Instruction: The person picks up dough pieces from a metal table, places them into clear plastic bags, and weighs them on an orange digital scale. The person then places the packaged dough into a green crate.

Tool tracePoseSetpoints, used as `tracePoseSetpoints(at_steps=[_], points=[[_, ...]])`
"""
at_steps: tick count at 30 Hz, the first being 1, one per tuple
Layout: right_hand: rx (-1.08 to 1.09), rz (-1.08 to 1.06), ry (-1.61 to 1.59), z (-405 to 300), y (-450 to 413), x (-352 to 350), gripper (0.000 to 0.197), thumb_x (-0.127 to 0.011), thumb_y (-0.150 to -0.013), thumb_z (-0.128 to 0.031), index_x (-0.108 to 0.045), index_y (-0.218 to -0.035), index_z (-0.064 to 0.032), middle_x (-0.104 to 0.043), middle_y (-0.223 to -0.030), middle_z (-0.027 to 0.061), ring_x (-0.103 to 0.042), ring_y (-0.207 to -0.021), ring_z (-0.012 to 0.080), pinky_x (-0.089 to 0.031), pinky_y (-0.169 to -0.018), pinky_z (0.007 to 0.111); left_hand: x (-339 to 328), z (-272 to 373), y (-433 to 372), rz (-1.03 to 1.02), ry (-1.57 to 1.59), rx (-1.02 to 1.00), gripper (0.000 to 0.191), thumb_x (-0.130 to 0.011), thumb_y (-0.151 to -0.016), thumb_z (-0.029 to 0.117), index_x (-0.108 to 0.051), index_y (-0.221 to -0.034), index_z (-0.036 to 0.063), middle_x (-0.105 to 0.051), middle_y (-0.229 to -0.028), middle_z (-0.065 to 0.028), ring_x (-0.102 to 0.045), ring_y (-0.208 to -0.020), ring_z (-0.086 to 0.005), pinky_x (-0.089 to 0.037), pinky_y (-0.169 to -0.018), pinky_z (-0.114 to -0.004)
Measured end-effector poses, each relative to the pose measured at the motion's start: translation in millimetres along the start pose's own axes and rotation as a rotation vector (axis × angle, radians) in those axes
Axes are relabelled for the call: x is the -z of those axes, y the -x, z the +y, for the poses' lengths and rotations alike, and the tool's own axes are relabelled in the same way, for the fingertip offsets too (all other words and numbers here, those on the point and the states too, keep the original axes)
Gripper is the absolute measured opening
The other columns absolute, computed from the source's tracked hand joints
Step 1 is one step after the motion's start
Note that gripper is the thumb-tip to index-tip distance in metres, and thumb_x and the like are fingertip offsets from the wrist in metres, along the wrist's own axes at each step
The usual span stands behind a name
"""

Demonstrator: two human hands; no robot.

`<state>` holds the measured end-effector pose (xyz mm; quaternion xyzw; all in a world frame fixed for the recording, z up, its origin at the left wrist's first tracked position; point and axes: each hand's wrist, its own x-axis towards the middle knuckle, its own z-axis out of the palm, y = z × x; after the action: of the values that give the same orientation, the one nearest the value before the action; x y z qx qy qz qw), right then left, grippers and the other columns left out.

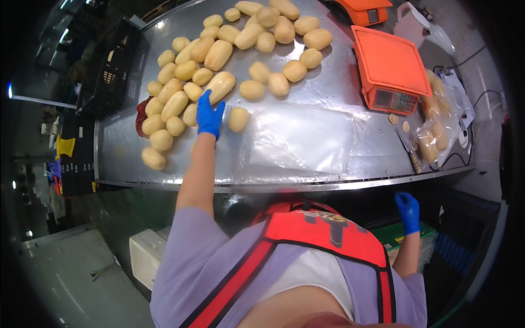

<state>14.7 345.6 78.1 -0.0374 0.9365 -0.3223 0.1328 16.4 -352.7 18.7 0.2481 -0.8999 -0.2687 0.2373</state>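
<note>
My left hand (210,118), in a blue glove, grips the near end of a long peeled lotus root segment (221,85), with a finger and the thumb on opposite sides of it. Around it many more peeled segments lie loose on the metal table, and a short one (238,119) sits just right of the hand. My right hand (408,212), also gloved in blue, hangs below the table's front edge at the right. Its fingers are bent, and no object shows in it. Flat clear plastic bags (301,139) lie on the table between my hands.
An orange scale (389,65) stands at the right, with another orange scale (365,10) behind. Bagged lotus roots (435,123), root slices (393,119) and a wooden-handled knife (412,158) lie nearby. A black crate (110,65) stands left; a pink jug (411,25) stands far right.
</note>
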Motion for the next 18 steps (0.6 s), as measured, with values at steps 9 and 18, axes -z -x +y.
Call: tracePoseSetpoints(at_steps=[9, 18], points=[[0.367, -0.177, 0.059, -169.5, -87.8, -105.5, 0.021, -0.068, -0.080, -0.013, -0.068, -0.099, -0.0054, -0.068, -0.095, 0.0122, -0.066, -0.085, 0.0258, -0.052, -0.076, 0.032, -17.0, -20.0, -88.5, -0.388, -0.255, 0.085, 0.096, -0.080, -0.065, 0.027, -0.026, -0.143, 0.0129, -0.046, -0.133, -0.0178, -0.048, -0.119, -0.0336, -0.041, -0.099, -0.040], [0.524, -0.213, 0.022, -213.0, -131.8, -146.4, 0.022, -0.067, -0.079, -0.014, -0.068, -0.101, -0.0105, -0.068, -0.089, 0.0077, -0.065, -0.081, 0.0259, -0.051, -0.072, 0.033, 4.8, 5.6, -109.6, -0.295, 1.908, 0.567, 0.068, -0.064, -0.085, 0.030, -0.030, -0.140, 0.0087, -0.043, -0.134, -0.0145, -0.042, -0.122, -0.0326, -0.033, -0.105, -0.050]])
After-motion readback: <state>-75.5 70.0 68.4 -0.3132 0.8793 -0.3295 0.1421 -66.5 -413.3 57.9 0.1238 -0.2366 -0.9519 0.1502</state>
